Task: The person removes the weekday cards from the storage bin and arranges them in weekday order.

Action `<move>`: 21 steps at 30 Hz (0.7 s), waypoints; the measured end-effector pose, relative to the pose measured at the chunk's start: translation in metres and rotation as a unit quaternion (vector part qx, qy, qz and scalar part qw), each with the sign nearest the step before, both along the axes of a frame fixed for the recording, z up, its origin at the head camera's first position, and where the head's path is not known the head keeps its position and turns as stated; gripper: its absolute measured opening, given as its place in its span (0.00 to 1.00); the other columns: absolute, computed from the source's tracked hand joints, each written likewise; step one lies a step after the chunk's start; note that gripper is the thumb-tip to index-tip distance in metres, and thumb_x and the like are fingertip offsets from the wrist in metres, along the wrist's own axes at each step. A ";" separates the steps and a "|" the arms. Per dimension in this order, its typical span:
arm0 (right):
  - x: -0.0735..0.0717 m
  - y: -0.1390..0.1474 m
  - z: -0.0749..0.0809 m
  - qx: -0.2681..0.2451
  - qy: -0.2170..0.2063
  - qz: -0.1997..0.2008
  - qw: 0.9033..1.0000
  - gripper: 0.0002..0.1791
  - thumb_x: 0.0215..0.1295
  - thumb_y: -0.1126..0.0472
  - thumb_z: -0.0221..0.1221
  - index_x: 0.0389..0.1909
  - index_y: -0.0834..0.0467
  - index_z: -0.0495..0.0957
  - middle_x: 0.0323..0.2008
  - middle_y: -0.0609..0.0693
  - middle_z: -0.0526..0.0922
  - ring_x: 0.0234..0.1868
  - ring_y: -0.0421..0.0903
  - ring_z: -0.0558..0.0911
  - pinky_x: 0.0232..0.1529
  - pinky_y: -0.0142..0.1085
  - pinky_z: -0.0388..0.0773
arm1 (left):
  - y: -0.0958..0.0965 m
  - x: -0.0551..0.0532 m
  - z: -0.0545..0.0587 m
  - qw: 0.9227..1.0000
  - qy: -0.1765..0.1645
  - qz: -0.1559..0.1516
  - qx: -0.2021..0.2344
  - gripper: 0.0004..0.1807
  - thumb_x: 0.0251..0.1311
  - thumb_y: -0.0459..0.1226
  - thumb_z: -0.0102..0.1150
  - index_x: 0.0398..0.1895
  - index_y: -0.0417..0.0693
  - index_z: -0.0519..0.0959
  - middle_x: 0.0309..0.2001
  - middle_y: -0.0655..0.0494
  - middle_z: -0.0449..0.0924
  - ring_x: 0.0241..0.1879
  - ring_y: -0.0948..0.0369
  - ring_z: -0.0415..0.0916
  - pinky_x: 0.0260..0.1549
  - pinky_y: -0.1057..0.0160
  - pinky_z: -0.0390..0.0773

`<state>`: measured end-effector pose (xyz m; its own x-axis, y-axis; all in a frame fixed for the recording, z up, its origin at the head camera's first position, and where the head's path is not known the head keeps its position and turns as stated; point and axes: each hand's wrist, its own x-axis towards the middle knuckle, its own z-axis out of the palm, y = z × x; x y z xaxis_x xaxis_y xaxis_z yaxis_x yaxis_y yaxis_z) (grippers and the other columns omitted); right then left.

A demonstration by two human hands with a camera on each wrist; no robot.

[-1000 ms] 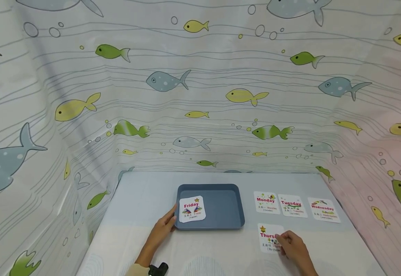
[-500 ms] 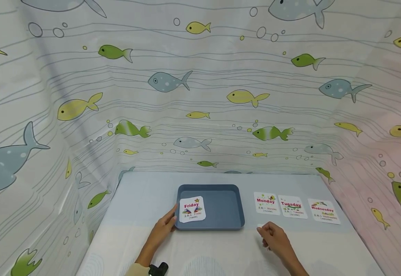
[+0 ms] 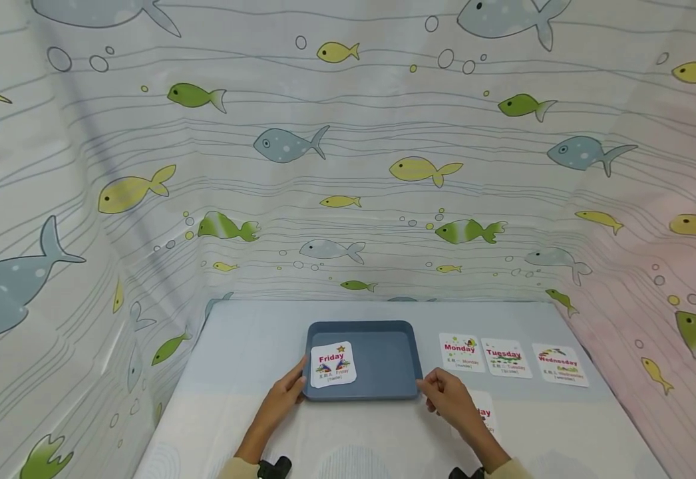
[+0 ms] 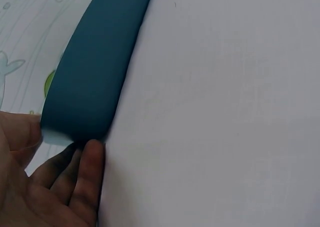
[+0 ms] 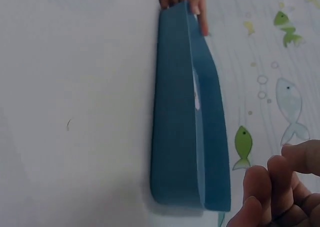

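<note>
A blue-grey tray [image 3: 386, 362] lies on the table with a Friday card [image 3: 333, 364] flat in its left part. My left hand [image 3: 279, 399] grips the tray's near left corner, and the left wrist view shows fingertips low against the tray wall [image 4: 95, 67]. My right hand [image 3: 452, 402] is beside the tray's near right corner, its fingers loosely bent. In the right wrist view those fingers [image 5: 257, 184] hold nothing and stand apart from the tray. Partly hidden behind that hand and forearm is a card [image 3: 484, 414] whose printed word ends in "ay".
Monday [image 3: 462, 352], Tuesday [image 3: 506, 358] and Wednesday [image 3: 560, 364] cards lie in a row right of the tray. A fish-patterned cloth [image 3: 348, 159] forms the walls behind the pale table [image 3: 252, 319].
My right hand has let go of the Thursday card, leaving it on the table, and moved left to the tray's right side. The left hand stays at the tray's left corner.
</note>
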<state>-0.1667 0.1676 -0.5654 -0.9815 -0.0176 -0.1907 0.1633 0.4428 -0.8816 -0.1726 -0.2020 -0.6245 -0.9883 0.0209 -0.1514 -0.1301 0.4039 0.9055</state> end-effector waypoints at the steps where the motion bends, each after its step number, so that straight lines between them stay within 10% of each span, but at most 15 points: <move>1: -0.002 -0.003 0.001 -0.002 0.008 0.010 1.000 0.12 0.67 0.53 0.63 0.33 0.57 0.76 0.20 0.49 0.78 0.21 0.44 0.79 0.20 0.33 0.76 | 0.000 0.000 0.000 1.000 0.000 0.000 -0.001 0.27 0.76 0.41 0.48 0.77 0.60 0.62 0.75 0.42 0.62 0.66 0.49 0.71 0.46 0.61 0.84; 21: -0.023 -0.061 0.016 -0.022 0.074 0.120 0.990 0.14 0.72 0.50 0.59 0.32 0.57 0.78 0.17 0.44 0.75 0.19 0.39 0.73 0.20 0.30 0.70 | 0.000 0.000 0.000 1.000 0.005 -0.001 -0.012 0.27 0.76 0.42 0.48 0.77 0.58 0.62 0.74 0.40 0.63 0.62 0.50 0.74 0.44 0.64 0.83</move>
